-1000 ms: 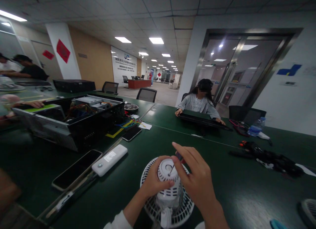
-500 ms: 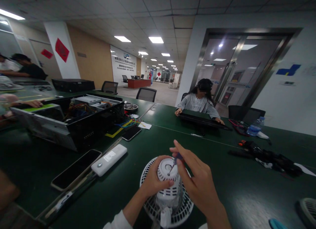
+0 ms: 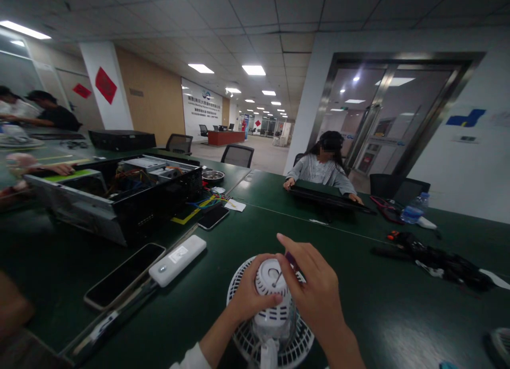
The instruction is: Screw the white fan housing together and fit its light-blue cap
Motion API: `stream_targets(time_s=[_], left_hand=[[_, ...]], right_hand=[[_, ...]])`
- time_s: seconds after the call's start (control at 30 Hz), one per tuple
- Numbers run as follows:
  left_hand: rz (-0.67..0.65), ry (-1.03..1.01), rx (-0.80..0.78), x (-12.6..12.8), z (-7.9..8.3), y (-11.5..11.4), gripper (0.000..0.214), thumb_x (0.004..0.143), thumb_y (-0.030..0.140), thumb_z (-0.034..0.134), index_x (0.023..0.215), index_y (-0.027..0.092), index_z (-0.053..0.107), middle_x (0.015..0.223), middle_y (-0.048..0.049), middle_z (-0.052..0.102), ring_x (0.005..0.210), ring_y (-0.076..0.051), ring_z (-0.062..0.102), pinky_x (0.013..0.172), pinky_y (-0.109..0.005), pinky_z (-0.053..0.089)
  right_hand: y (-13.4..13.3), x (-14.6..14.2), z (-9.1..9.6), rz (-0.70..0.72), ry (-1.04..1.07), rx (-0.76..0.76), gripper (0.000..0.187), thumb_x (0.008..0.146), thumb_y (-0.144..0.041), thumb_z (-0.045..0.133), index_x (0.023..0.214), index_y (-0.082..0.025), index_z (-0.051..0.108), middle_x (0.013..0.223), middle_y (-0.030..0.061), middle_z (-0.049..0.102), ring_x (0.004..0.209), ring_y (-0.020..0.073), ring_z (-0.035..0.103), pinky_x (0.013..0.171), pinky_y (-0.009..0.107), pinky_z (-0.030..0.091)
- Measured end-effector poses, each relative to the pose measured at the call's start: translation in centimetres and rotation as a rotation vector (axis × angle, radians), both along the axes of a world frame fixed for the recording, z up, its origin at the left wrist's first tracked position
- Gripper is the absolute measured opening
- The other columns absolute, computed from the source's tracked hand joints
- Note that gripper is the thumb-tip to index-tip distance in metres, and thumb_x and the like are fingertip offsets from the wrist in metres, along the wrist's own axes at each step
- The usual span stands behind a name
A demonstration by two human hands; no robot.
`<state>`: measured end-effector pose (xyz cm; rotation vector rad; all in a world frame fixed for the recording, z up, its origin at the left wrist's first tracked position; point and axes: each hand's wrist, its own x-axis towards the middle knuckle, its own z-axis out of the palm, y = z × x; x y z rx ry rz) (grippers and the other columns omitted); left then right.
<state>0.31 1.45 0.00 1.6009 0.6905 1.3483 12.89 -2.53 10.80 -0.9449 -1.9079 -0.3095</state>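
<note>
A small white fan (image 3: 270, 305) lies grille-down on the green table (image 3: 382, 305), its round motor housing pointing up. My left hand (image 3: 249, 297) wraps around the housing from the left. My right hand (image 3: 314, 294) pinches a small screwdriver (image 3: 286, 267) with a purple handle, whose thin metal tip rests in the top of the housing.
A white remote-like box (image 3: 177, 258) and two phones (image 3: 124, 275) lie to the left. An open computer case (image 3: 119, 196) stands further left. Black cables and tools (image 3: 434, 255) are on the right. A person (image 3: 322, 164) sits across the table at a flat black device.
The view has shifted down slightly. My right hand's fingers have turned a little on the screwdriver; the fan and my left hand stay in place.
</note>
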Motion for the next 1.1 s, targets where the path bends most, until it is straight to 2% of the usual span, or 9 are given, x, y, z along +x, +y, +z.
stream_targets(time_s=[0.1, 0.23, 0.33, 0.47, 0.53, 0.67, 0.83, 0.93, 1.1], left_hand=[[0.009, 0.013, 0.009, -0.01, 0.19, -0.06, 0.066, 0.056, 0.04, 0.075, 0.113, 0.017, 0.05, 0.112, -0.008, 0.058, 0.104, -0.028, 0.053, 0.093, -0.04, 0.04], [-0.02, 0.01, -0.002, -0.03, 0.52, -0.18, 0.064, 0.057, 0.04, 0.074, 0.112, 0.017, 0.05, 0.113, -0.0082, 0.058, 0.102, -0.027, 0.054, 0.092, -0.039, 0.041], [-0.022, -0.01, -0.011, 0.0, 0.38, -0.16, 0.066, 0.057, 0.041, 0.074, 0.112, 0.017, 0.05, 0.113, -0.0078, 0.058, 0.105, -0.028, 0.053, 0.093, -0.04, 0.04], [0.014, 0.009, -0.016, -0.01, 0.15, -0.09, 0.068, 0.055, 0.043, 0.075, 0.113, 0.017, 0.05, 0.112, -0.0077, 0.058, 0.106, -0.029, 0.052, 0.095, -0.042, 0.039], [0.013, 0.019, -0.018, -0.05, 0.24, -0.11, 0.067, 0.055, 0.042, 0.075, 0.113, 0.017, 0.05, 0.112, -0.0075, 0.058, 0.105, -0.029, 0.053, 0.094, -0.041, 0.04], [-0.016, 0.006, -0.01, -0.11, 0.36, -0.11, 0.064, 0.056, 0.04, 0.075, 0.112, 0.017, 0.051, 0.111, -0.0071, 0.058, 0.101, -0.027, 0.055, 0.091, -0.038, 0.042], [0.028, 0.023, 0.007, -0.09, -0.26, 0.02, 0.068, 0.056, 0.041, 0.075, 0.114, 0.017, 0.05, 0.114, -0.0081, 0.058, 0.107, -0.029, 0.052, 0.094, -0.04, 0.04], [0.038, 0.03, -0.006, -0.05, -0.32, 0.01, 0.069, 0.055, 0.044, 0.075, 0.113, 0.017, 0.05, 0.114, -0.0086, 0.057, 0.108, -0.029, 0.051, 0.094, -0.041, 0.04], [-0.003, 0.02, -0.005, -0.07, 0.29, -0.14, 0.066, 0.056, 0.043, 0.074, 0.112, 0.017, 0.05, 0.111, -0.0079, 0.058, 0.103, -0.028, 0.054, 0.092, -0.039, 0.041]], right_hand=[[-0.11, -0.07, 0.09, -0.027, 0.007, -0.012, 0.034, 0.085, -0.017, 0.047, 0.118, -0.018, 0.052, 0.084, 0.0061, 0.064, 0.074, 0.0168, 0.06, 0.06, 0.029, 0.052], [-0.78, 0.19, 0.66, 0.094, 0.015, -0.101, 0.046, 0.086, -0.011, 0.039, 0.13, -0.022, 0.042, 0.103, 0.0074, 0.064, 0.093, 0.0157, 0.06, 0.075, 0.031, 0.053], [-0.81, 0.13, 0.59, 0.113, 0.02, -0.079, 0.043, 0.086, -0.011, 0.043, 0.127, -0.024, 0.046, 0.093, 0.0043, 0.066, 0.083, 0.014, 0.062, 0.069, 0.027, 0.053], [-0.31, -0.16, 0.12, -0.004, 0.031, 0.019, 0.034, 0.085, -0.017, 0.049, 0.118, -0.021, 0.054, 0.081, 0.0042, 0.065, 0.07, 0.015, 0.061, 0.06, 0.027, 0.052], [-0.25, -0.11, 0.11, -0.013, 0.035, -0.007, 0.036, 0.085, -0.017, 0.047, 0.12, -0.02, 0.053, 0.088, 0.0066, 0.066, 0.077, 0.0164, 0.062, 0.064, 0.029, 0.053], [-0.52, 0.09, 0.34, 0.102, 0.046, -0.035, 0.039, 0.086, -0.011, 0.041, 0.123, -0.02, 0.05, 0.1, 0.0069, 0.066, 0.092, 0.0152, 0.062, 0.076, 0.029, 0.053], [-0.53, -0.41, 0.29, 0.011, 0.058, 0.08, 0.019, 0.084, -0.017, 0.052, 0.101, -0.018, 0.06, 0.081, 0.0053, 0.065, 0.072, 0.0149, 0.061, 0.063, 0.027, 0.053], [-0.62, -0.58, 0.38, -0.046, 0.062, 0.089, 0.014, 0.084, -0.022, 0.051, 0.092, -0.017, 0.062, 0.078, 0.0061, 0.065, 0.07, 0.0161, 0.061, 0.06, 0.029, 0.052], [-0.54, -0.46, 0.2, -0.031, 0.088, 0.079, 0.024, 0.086, -0.016, 0.045, 0.105, -0.018, 0.058, 0.088, 0.0064, 0.068, 0.079, 0.0159, 0.065, 0.067, 0.028, 0.054]])
